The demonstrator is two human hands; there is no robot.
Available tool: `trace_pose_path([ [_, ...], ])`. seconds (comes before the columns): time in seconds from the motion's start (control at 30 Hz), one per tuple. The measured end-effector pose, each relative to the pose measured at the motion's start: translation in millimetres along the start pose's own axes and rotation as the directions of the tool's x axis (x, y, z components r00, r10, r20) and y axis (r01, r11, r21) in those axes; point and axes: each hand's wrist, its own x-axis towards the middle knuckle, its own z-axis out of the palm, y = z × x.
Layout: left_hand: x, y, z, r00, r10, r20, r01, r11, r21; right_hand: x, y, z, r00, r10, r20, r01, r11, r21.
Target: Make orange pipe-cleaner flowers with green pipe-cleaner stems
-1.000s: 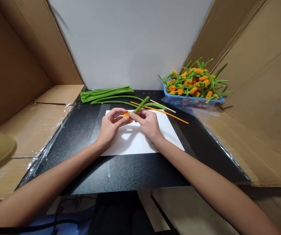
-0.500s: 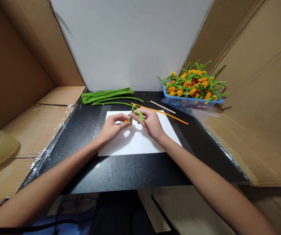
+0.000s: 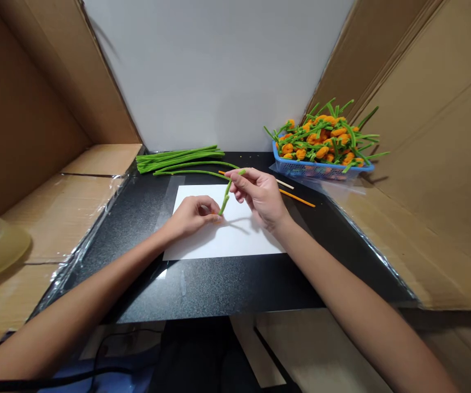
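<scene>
Over a white sheet of paper [image 3: 194, 245], my left hand [image 3: 196, 214] is closed on a small orange pipe-cleaner piece [image 3: 216, 214], mostly hidden by the fingers. A green pipe cleaner [image 3: 226, 197] rises from it, slanting up to the right. My right hand [image 3: 262, 196] pinches the upper part of that green stem between thumb and fingertips, and a short end shows above the pinch. Behind the right hand an orange pipe cleaner [image 3: 299, 198] and a pale thin stick [image 3: 285, 184] lie on the black table, both partly covered by the hand.
A bundle of green pipe cleaners [image 3: 178, 158] lies at the back left. At the back right stands a blue basket [image 3: 321, 170] heaped with orange-and-green pipe-cleaner pieces. A roll of clear tape [image 3: 10, 248] rests on cardboard at the far left. Cardboard walls [image 3: 432, 164] flank the table.
My right hand has moved up and right, drawing the green pipe cleaner from a bent loop into a nearly straight slant. My left hand has shifted slightly lower, still on the orange piece.
</scene>
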Motion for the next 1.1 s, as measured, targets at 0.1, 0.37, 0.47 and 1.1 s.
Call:
trace_pose_path([
  [0.1,1,-1,-1.5,0.999,-0.005,0.034,0.006,1.0,-0.03,1,-1,-2,1.0,0.002,0.001,-0.002,1.0,0.013],
  [0.37,2,7,-3.0,0.991,-0.081,0.108,0.106,0.964,-0.245,3,8,-4,0.995,-0.098,0.026,0.101,0.983,-0.156],
  [0.47,2,9,-2.8,0.99,-0.106,0.092,0.131,0.933,-0.335,3,14,-3,0.997,-0.017,0.08,0.029,0.989,-0.142],
  [1.1,1,20,12.4,0.885,-0.436,-0.163,0.134,0.574,-0.808,-3,23,7,0.991,0.01,-0.136,-0.012,1.0,-0.016],
])
